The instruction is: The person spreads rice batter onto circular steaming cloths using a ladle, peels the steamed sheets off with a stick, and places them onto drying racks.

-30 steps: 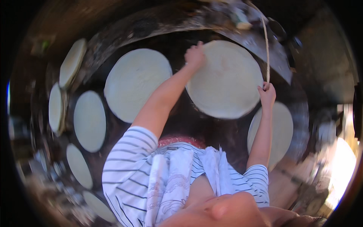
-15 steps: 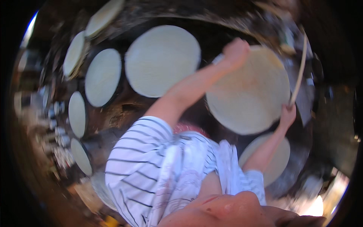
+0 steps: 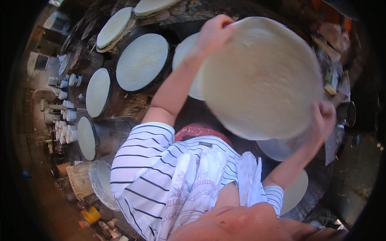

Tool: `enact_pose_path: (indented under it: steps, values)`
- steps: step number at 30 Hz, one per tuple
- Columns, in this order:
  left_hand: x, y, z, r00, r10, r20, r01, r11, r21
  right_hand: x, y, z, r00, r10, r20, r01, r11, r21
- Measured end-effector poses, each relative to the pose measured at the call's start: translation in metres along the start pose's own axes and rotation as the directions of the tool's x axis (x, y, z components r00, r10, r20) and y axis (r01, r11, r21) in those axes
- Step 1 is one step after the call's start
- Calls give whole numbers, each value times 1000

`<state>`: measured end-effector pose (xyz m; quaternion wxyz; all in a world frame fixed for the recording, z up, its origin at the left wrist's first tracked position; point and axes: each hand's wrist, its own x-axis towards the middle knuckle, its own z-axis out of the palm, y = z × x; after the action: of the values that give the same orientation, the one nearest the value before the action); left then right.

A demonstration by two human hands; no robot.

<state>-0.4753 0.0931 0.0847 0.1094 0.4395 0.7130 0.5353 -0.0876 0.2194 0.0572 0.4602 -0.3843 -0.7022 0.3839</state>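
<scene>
A large, thin round flatbread [image 3: 261, 80], pale with light brown patches, is held up between my two hands. My left hand [image 3: 217, 34] pinches its upper left edge. At its lower right edge my right hand [image 3: 323, 116] has its fingers closed on the rim. The sheet is slightly blurred and hides much of what lies under it. Below its lower edge a grey round griddle surface [image 3: 281, 148] shows in part. Behind my left forearm another pale round [image 3: 183, 52] is partly covered.
Further pale rounds on dark bases [image 3: 142, 62] curve down the left side. Stacked flatbreads [image 3: 116, 30] lie at the far left. One more round [image 3: 295, 193] sits below my right forearm. White tubs [image 3: 69, 115] stand at the left; a shallow pan [image 3: 102, 182] is nearer.
The flatbread has come up off the surface into both hands. My right hand no longer holds the long thin stick. The view has turned, and the left-hand rounds appear further right.
</scene>
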Motion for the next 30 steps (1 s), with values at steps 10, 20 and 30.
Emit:
enact_pose_path:
  steps: [10,20,30]
  values:
    - [51,-331,-98,930,-348,116,262,852,453,-23,63,210,874,485,17,-475,862,-178]
    - [91,-318,-83,918,-365,157,241,825,511,-40,44,187,799,597,-72,-601,797,-63]
    - [69,-214,-75,988,-123,97,40,794,606,-42,38,148,774,626,-93,-627,779,25]
